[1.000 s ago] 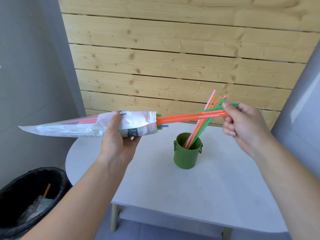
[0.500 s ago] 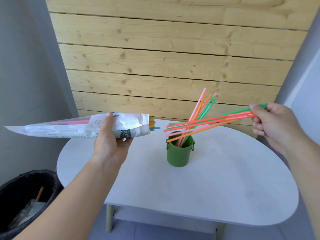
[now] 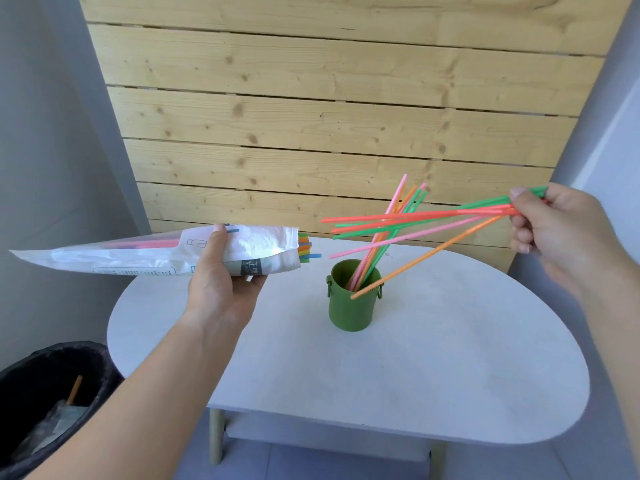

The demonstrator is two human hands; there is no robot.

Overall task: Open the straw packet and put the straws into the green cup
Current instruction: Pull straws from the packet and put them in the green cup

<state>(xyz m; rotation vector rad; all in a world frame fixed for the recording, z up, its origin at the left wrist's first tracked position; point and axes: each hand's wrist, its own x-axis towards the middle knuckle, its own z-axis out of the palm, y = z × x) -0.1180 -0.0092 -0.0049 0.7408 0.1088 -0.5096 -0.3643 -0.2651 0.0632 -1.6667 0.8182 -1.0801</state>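
Observation:
My left hand [image 3: 221,271] grips the white straw packet [image 3: 138,254] level above the table's left side, its open mouth facing right with several coloured straw ends [image 3: 306,247] sticking out. My right hand [image 3: 550,230] pinches a fanned bunch of straws [image 3: 433,220], red, green, pink and orange, by their right ends. The bunch hangs clear of the packet, over the green cup [image 3: 349,303]. The orange straw's free tip lies in front of the cup's rim. Several pink, orange and green straws [image 3: 391,226] stand leaning in the cup.
The cup stands on a white rounded table [image 3: 415,358] in front of a wooden plank wall [image 3: 329,116]. A black bin [image 3: 45,403] with rubbish and one straw in it sits on the floor at the lower left.
My right hand has drawn the bunch of straws fully out of the packet and moved right. The straws have fanned apart, their free ends dipping toward the cup. The left hand stays holding the packet.

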